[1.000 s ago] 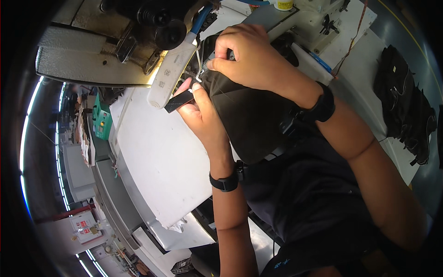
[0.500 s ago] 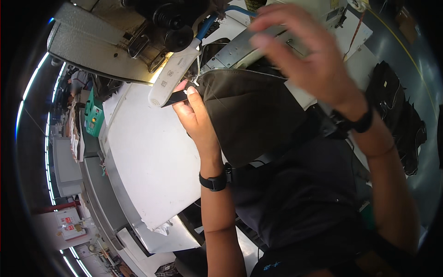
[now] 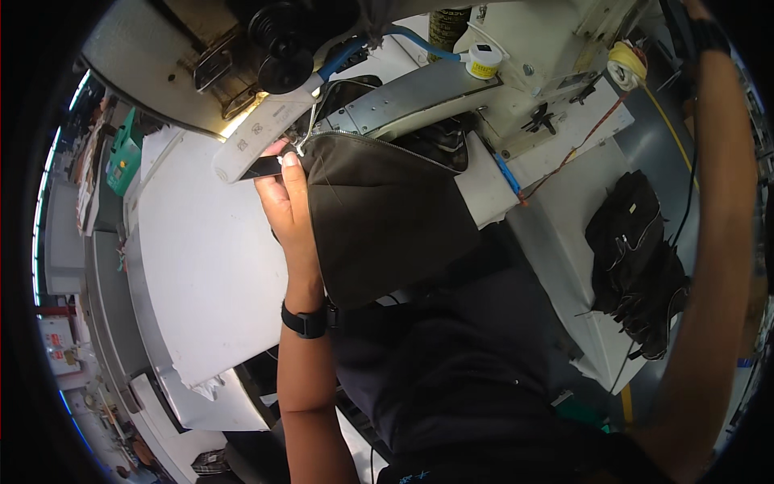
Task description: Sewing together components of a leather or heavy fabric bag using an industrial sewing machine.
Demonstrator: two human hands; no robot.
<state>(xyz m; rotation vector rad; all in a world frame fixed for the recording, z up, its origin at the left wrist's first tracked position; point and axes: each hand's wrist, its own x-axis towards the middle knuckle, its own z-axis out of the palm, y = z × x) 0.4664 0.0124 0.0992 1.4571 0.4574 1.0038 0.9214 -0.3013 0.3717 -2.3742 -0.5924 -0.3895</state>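
A dark olive-brown fabric bag [image 3: 387,214] with a metal zip along its upper edge hangs over the narrow arm [image 3: 411,101] of a sewing machine. My left hand [image 3: 282,198] pinches the bag's upper left corner, thumb on top, close to the needle area. Some of its fingertips are hidden behind the corner and the white bar-shaped lamp [image 3: 254,137]. A flat black piece [image 3: 264,168] shows beside those fingers, under the lamp. My right arm stretches up along the right edge; only a sliver of my right hand [image 3: 695,10] shows beyond its black wristband, its fingers out of sight.
The sewing machine head [image 3: 161,56] overhangs the upper left. A white tabletop [image 3: 210,266] lies left of the bag. Dark bags or garments [image 3: 637,258] are heaped at the right. A yellow-white roll [image 3: 626,66] and a small white-and-yellow container [image 3: 484,60] sit at the back.
My right hand has swung from above the machine arm out to the far upper right. My left hand keeps its pinch on the bag. The whole view has shifted, so things appear further left.
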